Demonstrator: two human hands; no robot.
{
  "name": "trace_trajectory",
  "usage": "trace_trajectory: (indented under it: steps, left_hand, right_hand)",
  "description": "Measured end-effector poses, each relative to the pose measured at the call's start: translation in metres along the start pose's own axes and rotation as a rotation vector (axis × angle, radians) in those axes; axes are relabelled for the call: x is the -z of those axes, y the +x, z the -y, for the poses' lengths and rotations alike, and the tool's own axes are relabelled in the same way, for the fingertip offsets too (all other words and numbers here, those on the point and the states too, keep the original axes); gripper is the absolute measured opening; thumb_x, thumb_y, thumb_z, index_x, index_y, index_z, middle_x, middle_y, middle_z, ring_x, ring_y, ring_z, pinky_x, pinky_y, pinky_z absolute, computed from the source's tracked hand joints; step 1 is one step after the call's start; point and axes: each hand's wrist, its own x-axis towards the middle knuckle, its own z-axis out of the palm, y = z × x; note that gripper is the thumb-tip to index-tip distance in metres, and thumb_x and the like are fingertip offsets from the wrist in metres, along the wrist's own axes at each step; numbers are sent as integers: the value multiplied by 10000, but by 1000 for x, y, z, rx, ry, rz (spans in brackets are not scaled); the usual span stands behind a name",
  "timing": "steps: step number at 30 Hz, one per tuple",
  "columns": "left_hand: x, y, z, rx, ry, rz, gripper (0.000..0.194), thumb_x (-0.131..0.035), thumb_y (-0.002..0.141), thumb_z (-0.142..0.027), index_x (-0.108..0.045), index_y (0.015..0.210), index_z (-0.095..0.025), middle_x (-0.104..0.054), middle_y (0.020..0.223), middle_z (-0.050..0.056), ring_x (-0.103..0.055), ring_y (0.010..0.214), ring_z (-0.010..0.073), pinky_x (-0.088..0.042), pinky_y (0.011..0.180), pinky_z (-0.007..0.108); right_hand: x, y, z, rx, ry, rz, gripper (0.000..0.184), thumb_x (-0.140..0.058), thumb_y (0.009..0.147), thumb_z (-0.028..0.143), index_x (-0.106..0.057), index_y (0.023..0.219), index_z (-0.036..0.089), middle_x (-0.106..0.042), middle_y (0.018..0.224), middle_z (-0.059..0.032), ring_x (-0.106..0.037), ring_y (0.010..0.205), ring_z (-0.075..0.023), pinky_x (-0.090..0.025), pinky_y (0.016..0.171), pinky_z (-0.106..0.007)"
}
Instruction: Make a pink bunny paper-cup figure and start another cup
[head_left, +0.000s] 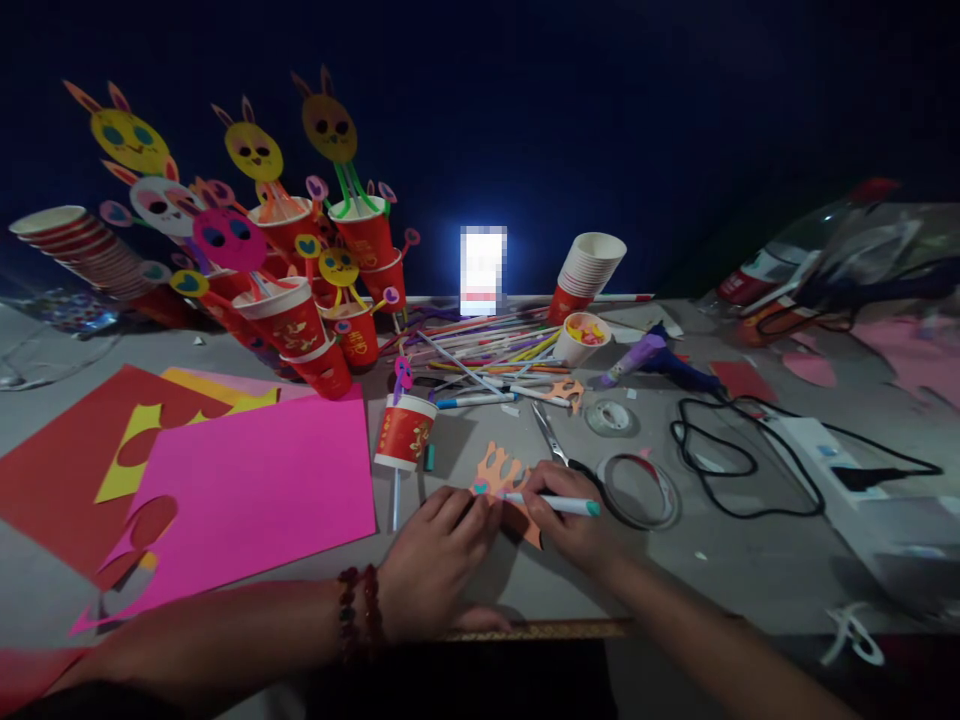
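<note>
An orange paper cutout with wavy, pointed edges and a teal heart drawn on it lies near the table's front edge. My left hand rests on its near left part, fingertips pressing it down, thumb stretched away towards the table edge. Fingers of my right hand are closed round a white marker with a teal end; its tip is at the cutout beside the heart. A small teal cap lies just left of the cutout. Behind my right hand are scissors, their handles partly hidden.
Pink card and red paper lie left. Rabbit-faced figures stand in red paper cups behind. Several markers and sticks fill the back middle. Tape rolls, a black cable and a bottle are right.
</note>
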Motion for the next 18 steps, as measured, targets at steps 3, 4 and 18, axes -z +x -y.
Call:
trace_trajectory:
  steps: [3, 4, 18]
  left_hand:
    - [0, 0, 0, 1, 2, -2, 1047, -222, 790, -853, -397, 1438, -49, -563, 1310, 171, -469, 1142, 320, -281, 1055, 443]
    - [0, 0, 0, 2, -2, -2, 1049, -220, 789, -854, -396, 1439, -49, -566, 1304, 170, -470, 1139, 319, -284, 1053, 443]
    - [0, 0, 1, -1, -14, 13, 1067, -225, 779, -859, -374, 1446, -38, -539, 1335, 175, -456, 1163, 326, -278, 1064, 457]
  right_hand:
    - [0, -1, 0, 1, -4, -21, 187, -503, 867, 231, -536, 683, 222, -595, 628, 5, -569, 598, -160, -409, 583, -278]
    - [0, -1, 0, 4, -6, -29, 187, -501, 867, 228, -533, 683, 223, -591, 625, 6, -566, 598, -160, -408, 582, -278]
    - [1, -2, 0, 11, -8, -46, 204, -478, 866, 221, -509, 665, 225, -554, 599, 11, -545, 586, -165, -398, 574, -281]
